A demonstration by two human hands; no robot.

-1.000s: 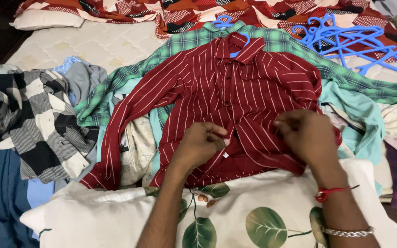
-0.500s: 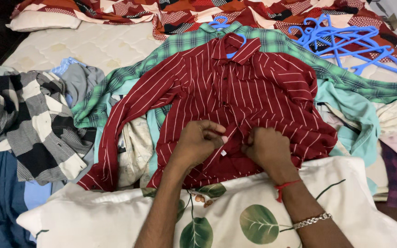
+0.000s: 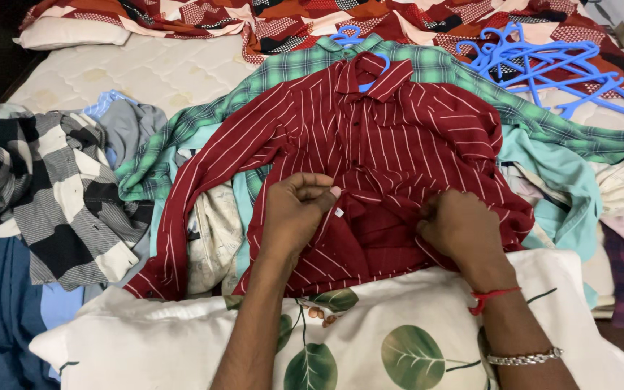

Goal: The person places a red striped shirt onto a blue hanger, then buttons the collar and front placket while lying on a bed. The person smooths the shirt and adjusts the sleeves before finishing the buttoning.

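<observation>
Red striped shirt [image 3: 391,144] is lying mid-frame on a blue hanger [image 3: 371,68], over a green plaid shirt [image 3: 290,72]. My left hand [image 3: 294,209] and right hand [image 3: 460,227] are each pinching a front edge, spreading it. Leaf-print pillow [image 3: 370,339] is crowding the hem; spare hangers [image 3: 550,61] are lying upper right.

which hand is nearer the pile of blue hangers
Right. The right hand grips the striped red shirt below the blue hangers at upper right; the left hand holds the shirt's other front edge, further left.
</observation>
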